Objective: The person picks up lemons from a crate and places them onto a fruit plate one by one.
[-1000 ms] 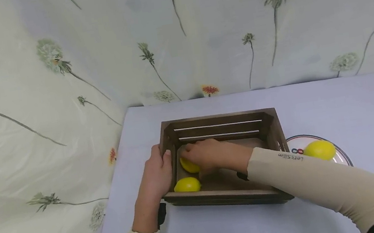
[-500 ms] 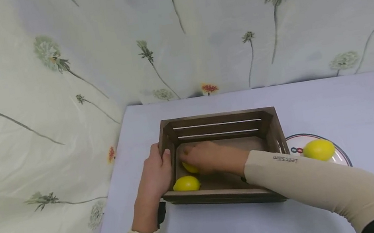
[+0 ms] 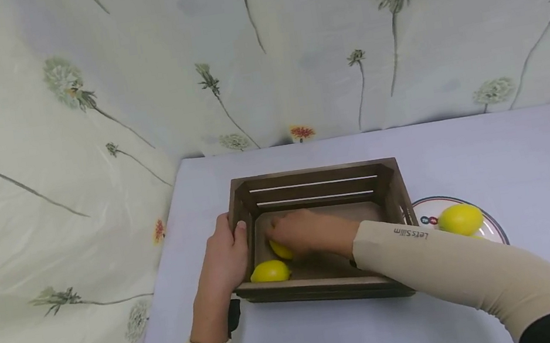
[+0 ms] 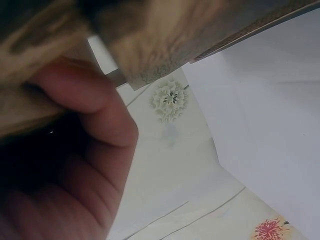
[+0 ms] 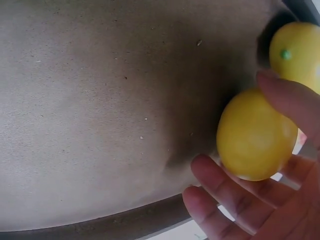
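Note:
A dark brown slatted wooden crate [image 3: 325, 291] stands on the table. My left hand [image 3: 223, 256] grips its left wall, thumb over the top edge; in the left wrist view a bent finger [image 4: 80, 90] hooks at the slats. My right hand [image 3: 302, 231] reaches down inside the crate's left half. There it holds a yellow lemon [image 5: 257, 135] between thumb and fingers, close over the crate floor. Another lemon [image 3: 270, 271] lies in the crate's front left corner, right beside the held one.
Right of the crate sits a white plate [image 3: 492, 225] with a dark rim, partly hidden by my right forearm. A lemon [image 3: 460, 219] lies on it, and a sliver of more yellow shows below. A flower-patterned curtain [image 3: 309, 42] hangs behind the table [image 3: 518, 159].
My right hand has shifted slightly within the crate, covering more of the lemon it holds. The whole view has drifted a little; the left hand keeps its grip.

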### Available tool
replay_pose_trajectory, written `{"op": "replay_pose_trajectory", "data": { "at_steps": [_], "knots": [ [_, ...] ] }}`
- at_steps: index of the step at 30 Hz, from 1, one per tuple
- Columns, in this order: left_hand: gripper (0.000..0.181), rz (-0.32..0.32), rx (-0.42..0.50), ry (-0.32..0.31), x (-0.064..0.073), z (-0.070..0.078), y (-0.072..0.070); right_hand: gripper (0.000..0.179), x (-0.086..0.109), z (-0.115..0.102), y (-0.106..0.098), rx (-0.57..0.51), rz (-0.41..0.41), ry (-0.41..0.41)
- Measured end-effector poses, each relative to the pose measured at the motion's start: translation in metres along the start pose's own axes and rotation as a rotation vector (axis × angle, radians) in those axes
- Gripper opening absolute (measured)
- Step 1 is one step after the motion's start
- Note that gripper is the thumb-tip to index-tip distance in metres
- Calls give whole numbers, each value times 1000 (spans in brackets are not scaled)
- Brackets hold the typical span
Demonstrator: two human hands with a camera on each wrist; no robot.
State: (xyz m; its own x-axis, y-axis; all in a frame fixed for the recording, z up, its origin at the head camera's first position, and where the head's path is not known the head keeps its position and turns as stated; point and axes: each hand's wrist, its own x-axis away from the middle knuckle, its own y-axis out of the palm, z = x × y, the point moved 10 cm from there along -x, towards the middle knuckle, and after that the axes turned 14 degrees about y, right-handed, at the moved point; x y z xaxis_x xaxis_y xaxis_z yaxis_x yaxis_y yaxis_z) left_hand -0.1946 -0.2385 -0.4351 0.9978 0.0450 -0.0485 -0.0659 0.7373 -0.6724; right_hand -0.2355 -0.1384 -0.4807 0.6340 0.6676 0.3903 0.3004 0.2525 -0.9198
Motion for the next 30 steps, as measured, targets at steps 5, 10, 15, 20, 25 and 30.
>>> {"op": "replay_pose_trajectory", "data": {
  "at_steps": [5,10,15,20,25,30],
  "knots": [
    [44,-1,4,-4,1,-1,0,57,-1,1,2,-12,-38,12],
    [44,-2,9,-6,0,-1,0,60,-1,5,5,-7,-82,32],
    [44,-3,14,-18,0,-1,0,64,-1,7,1,-31,-106,38],
    [45,-3,19,-18,0,0,1,74,0,10,-10,-72,-82,37],
    [45,2,18,-15,0,0,0,76,0,12,-13,-80,-75,31],
    [44,8,18,-17,0,-1,0,77,2,13,-17,-99,-57,15]
  ]
}}
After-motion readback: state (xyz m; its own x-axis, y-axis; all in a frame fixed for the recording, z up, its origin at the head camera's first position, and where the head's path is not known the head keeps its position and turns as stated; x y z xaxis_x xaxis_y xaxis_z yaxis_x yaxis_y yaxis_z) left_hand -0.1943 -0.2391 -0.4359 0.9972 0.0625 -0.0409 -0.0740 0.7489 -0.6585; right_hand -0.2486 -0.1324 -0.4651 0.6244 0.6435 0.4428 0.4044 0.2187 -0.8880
